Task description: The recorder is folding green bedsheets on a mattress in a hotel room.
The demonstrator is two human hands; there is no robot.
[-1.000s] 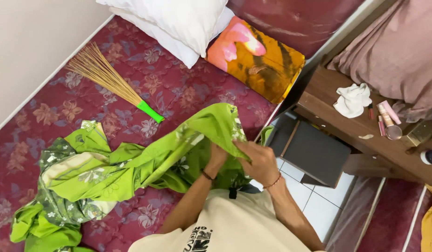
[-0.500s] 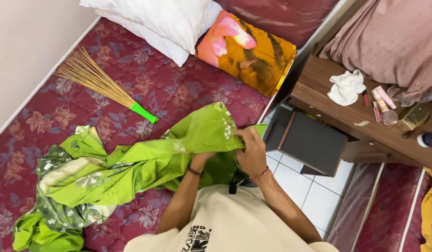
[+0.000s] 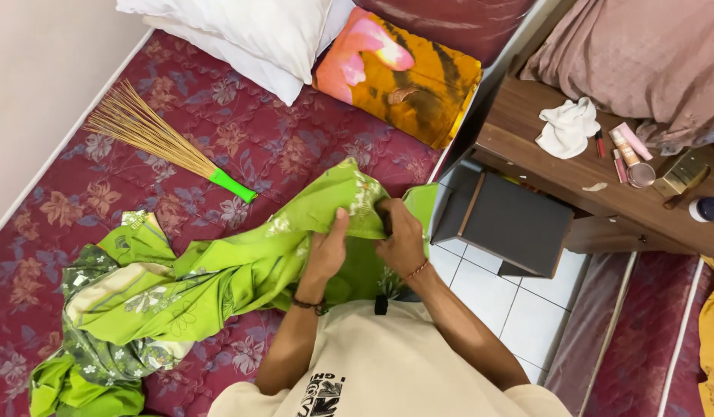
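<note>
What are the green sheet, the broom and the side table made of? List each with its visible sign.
Green sheet: thin woven fabric, matte; it bunches and folds softly in both hands.
Broom: stiff tan plant sticks, probably; bright green glossy handle, likely plastic.
Side table: dark brown wood or laminate; streaked grain shows.

On the brown wooden side table point(image 3: 527, 154), near its right end, lie a slim pink cosmetic tube point(image 3: 633, 141) and a beige cosmetic tube point(image 3: 621, 147) side by side. Further right stand a shiny gold box point(image 3: 681, 173) and, at the right edge, a small round dark-blue jar with a white lid point(image 3: 707, 208).
</note>
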